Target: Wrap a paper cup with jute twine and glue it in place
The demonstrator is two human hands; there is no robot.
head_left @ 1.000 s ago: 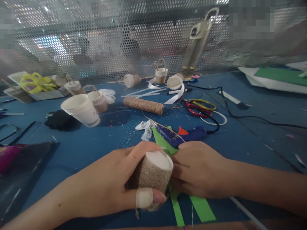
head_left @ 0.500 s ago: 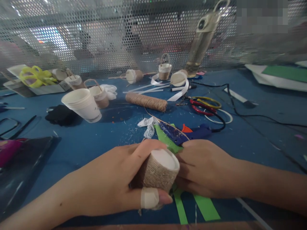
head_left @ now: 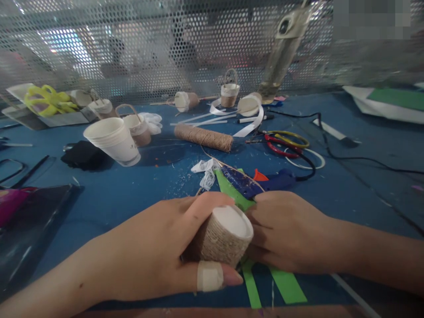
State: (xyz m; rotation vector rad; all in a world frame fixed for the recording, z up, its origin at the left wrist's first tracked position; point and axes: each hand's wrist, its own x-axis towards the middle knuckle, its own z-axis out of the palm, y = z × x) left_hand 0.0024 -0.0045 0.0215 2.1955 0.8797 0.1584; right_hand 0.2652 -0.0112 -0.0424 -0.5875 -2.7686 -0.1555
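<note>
Twine-wrapped cup (head_left: 220,240) sits tilted in the lower middle of the frame, its white end facing up and to the right. Your left hand (head_left: 175,240) is closed around it; your right hand (head_left: 291,234) is curled at its right side, though what those fingers grip is hidden. Twine covers the wall you can see, nearly to the edge, while the white end is bare; the far side can't be judged. A twine strand (head_left: 243,172) runs from the spool (head_left: 203,138) at centre toward your right hand, apparently uncut. Left of centre, paper cups (head_left: 114,143) nest in a stack. At upper middle stands a handled basket (head_left: 229,96), contents unclear; the upper-right bottle (head_left: 278,62) seems to hold a little yellowish liquid.
</note>
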